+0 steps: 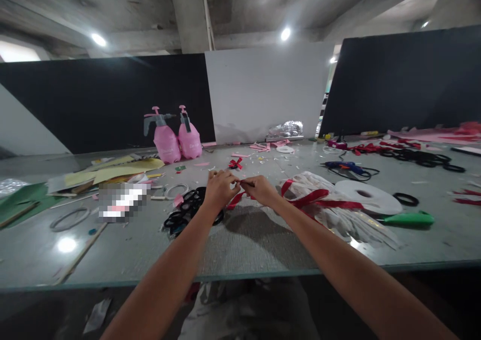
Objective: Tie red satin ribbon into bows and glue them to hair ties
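Note:
Both hands meet above the middle of the table, their fingertips pinched close together. My left hand is closed, and so is my right hand, on a red ribbon whose loose parts show just under the fingers. The exact spot where they pinch it is mostly covered by the fingers. Beyond the hands lies a small red bow. Black elastic bands are heaped beside my left hand. To the right of my right hand, more red ribbon is draped over a bundle of white strips.
Two pink spray bottles stand at the back left. On the right are a white roll, a green-handled tool and a blue glue gun with its cord. A wooden stick reaches the table's front edge.

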The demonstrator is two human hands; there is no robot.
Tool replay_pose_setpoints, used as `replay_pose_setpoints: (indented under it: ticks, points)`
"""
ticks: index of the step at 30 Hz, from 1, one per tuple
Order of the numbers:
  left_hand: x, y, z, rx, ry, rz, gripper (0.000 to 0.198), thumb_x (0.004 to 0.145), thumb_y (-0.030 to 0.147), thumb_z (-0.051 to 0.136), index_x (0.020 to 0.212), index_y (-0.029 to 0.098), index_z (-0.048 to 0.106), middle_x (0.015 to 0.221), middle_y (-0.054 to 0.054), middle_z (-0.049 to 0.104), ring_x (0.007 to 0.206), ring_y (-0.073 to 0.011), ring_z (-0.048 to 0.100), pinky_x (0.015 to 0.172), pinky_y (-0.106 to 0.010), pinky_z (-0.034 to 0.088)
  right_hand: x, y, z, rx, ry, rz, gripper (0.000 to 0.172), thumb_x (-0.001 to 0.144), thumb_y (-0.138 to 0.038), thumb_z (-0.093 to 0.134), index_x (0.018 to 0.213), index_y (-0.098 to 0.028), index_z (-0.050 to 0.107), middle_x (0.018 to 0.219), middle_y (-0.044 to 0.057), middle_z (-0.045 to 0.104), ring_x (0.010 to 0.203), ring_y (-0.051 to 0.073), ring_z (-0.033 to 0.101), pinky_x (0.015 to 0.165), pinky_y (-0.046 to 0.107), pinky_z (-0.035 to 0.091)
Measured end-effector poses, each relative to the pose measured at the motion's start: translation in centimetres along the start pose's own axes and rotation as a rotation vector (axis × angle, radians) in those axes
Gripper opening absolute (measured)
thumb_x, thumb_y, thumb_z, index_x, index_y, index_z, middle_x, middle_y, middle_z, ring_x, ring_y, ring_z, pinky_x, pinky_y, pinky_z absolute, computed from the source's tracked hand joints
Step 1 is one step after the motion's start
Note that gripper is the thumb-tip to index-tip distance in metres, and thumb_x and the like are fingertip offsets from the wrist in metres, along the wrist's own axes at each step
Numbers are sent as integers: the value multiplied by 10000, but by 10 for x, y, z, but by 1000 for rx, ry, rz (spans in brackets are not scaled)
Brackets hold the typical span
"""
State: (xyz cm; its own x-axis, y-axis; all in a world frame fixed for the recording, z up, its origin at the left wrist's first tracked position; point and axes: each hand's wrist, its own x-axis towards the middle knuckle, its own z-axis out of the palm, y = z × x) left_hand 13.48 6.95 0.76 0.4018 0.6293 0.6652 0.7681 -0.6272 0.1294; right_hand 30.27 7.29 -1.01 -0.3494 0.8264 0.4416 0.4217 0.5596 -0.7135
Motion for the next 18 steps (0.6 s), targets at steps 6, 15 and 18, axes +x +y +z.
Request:
replay_pose_setpoints:
  ticks: [6, 15, 18]
  points:
    - [1, 4, 2, 68, -25, 39, 168, 816, 254, 512, 820, 215, 676, 859, -55, 661, 863, -216, 539, 890, -422, 238, 0, 2, 3, -52, 38, 16, 360, 831, -346, 431, 553, -145, 541, 481, -22, 497, 462, 79, 415, 484, 208, 274]
    - [1, -2, 2, -20, -53, 17, 223, 851, 317, 482, 848, 237, 690, 870, -43, 674, 872, -205, 549, 890, -402, 235, -2, 6, 2, 14, 49, 67, 375, 824, -388, 437, 541, -155, 517, 438, -30, 462, 417, 73, 368, 447, 201, 240]
    - [1, -2, 4, -14, -54, 13, 207, 839, 295, 491, 830, 234, 688, 865, -47, 676, 869, -209, 550, 891, -406, 235, 0, 9, 5, 12, 51, 75, 355, 819, -373, 436, 568, -149, 551, 454, -26, 478, 433, 77, 392, 451, 197, 253]
